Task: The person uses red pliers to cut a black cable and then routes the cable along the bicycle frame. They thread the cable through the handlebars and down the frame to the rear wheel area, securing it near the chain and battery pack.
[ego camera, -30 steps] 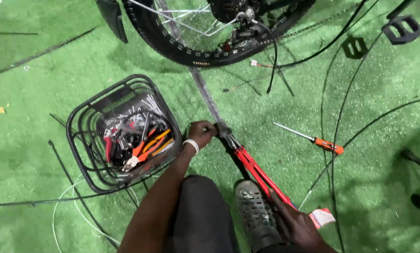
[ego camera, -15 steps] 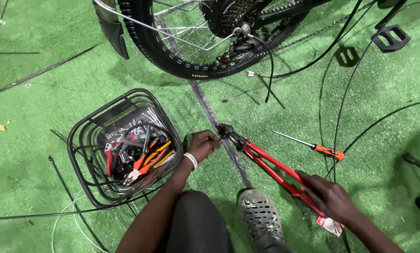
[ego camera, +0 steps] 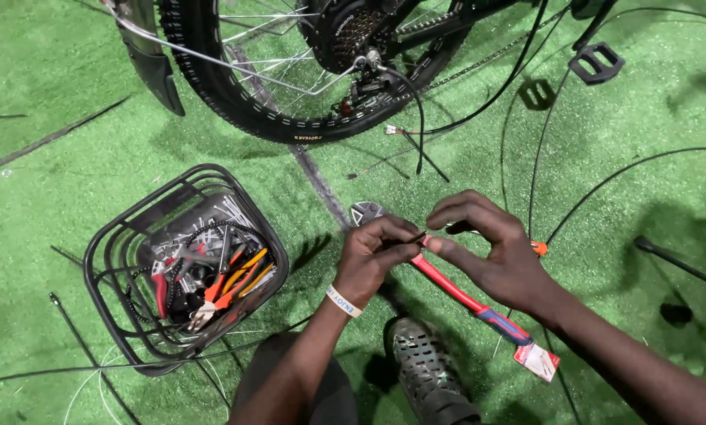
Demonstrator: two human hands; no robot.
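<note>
Both hands (ego camera: 439, 252) pinching cable piece (ego camera: 410, 238), btwn fingertips

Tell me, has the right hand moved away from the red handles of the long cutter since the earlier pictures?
Yes. The right hand has left the grip end of the red-handled cutter and come up beside the left hand.

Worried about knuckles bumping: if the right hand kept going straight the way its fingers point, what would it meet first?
The right hand points leftward at the left hand, whose fingers pinch a short dark cable piece. It would likely meet that piece and those fingertips first; beyond them lies the wire basket.
</note>
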